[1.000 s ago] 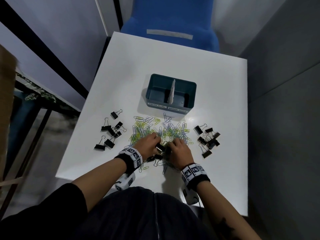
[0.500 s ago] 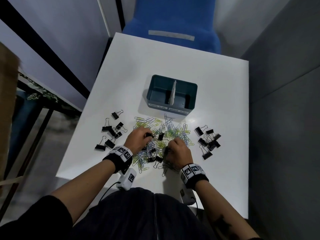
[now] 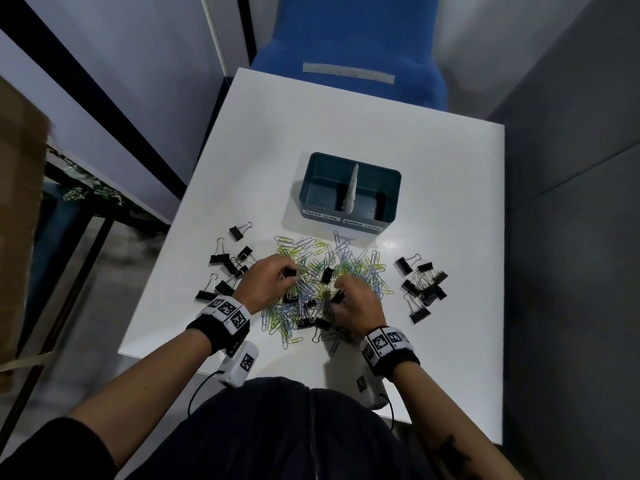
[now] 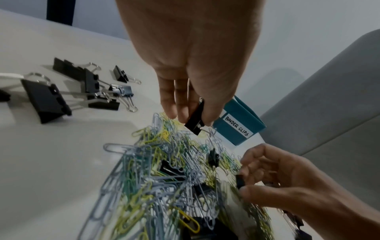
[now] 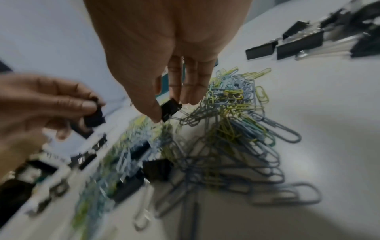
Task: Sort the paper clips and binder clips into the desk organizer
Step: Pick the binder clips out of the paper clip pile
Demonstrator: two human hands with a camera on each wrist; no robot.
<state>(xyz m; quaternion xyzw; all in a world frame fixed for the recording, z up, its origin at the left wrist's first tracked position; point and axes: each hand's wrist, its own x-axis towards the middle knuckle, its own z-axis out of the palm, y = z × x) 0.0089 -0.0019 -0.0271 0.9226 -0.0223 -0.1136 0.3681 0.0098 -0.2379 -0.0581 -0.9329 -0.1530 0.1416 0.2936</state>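
A heap of coloured paper clips (image 3: 329, 268) lies on the white table (image 3: 346, 126), with black binder clips mixed in. My left hand (image 4: 195, 113) pinches a black binder clip (image 4: 193, 126) between thumb and fingers just above the heap's far side. Over the near right of the heap, my right hand (image 5: 173, 105) pinches another small black binder clip (image 5: 167, 113). The teal organizer (image 3: 346, 221) stands beyond the heap. A divider splits it into a left bin labelled paper clips and a right bin labelled binder clips. Both bins look empty.
Loose binder clips lie in a group left of the heap (image 3: 227, 268) and another group to its right (image 3: 422, 284). A blue chair (image 3: 349, 46) stands behind the table. A grey wall (image 3: 571, 237) runs along the right.
The hands were close together low in the heap. They have come apart, and the left one has moved up and to the left. Each now pinches a binder clip.
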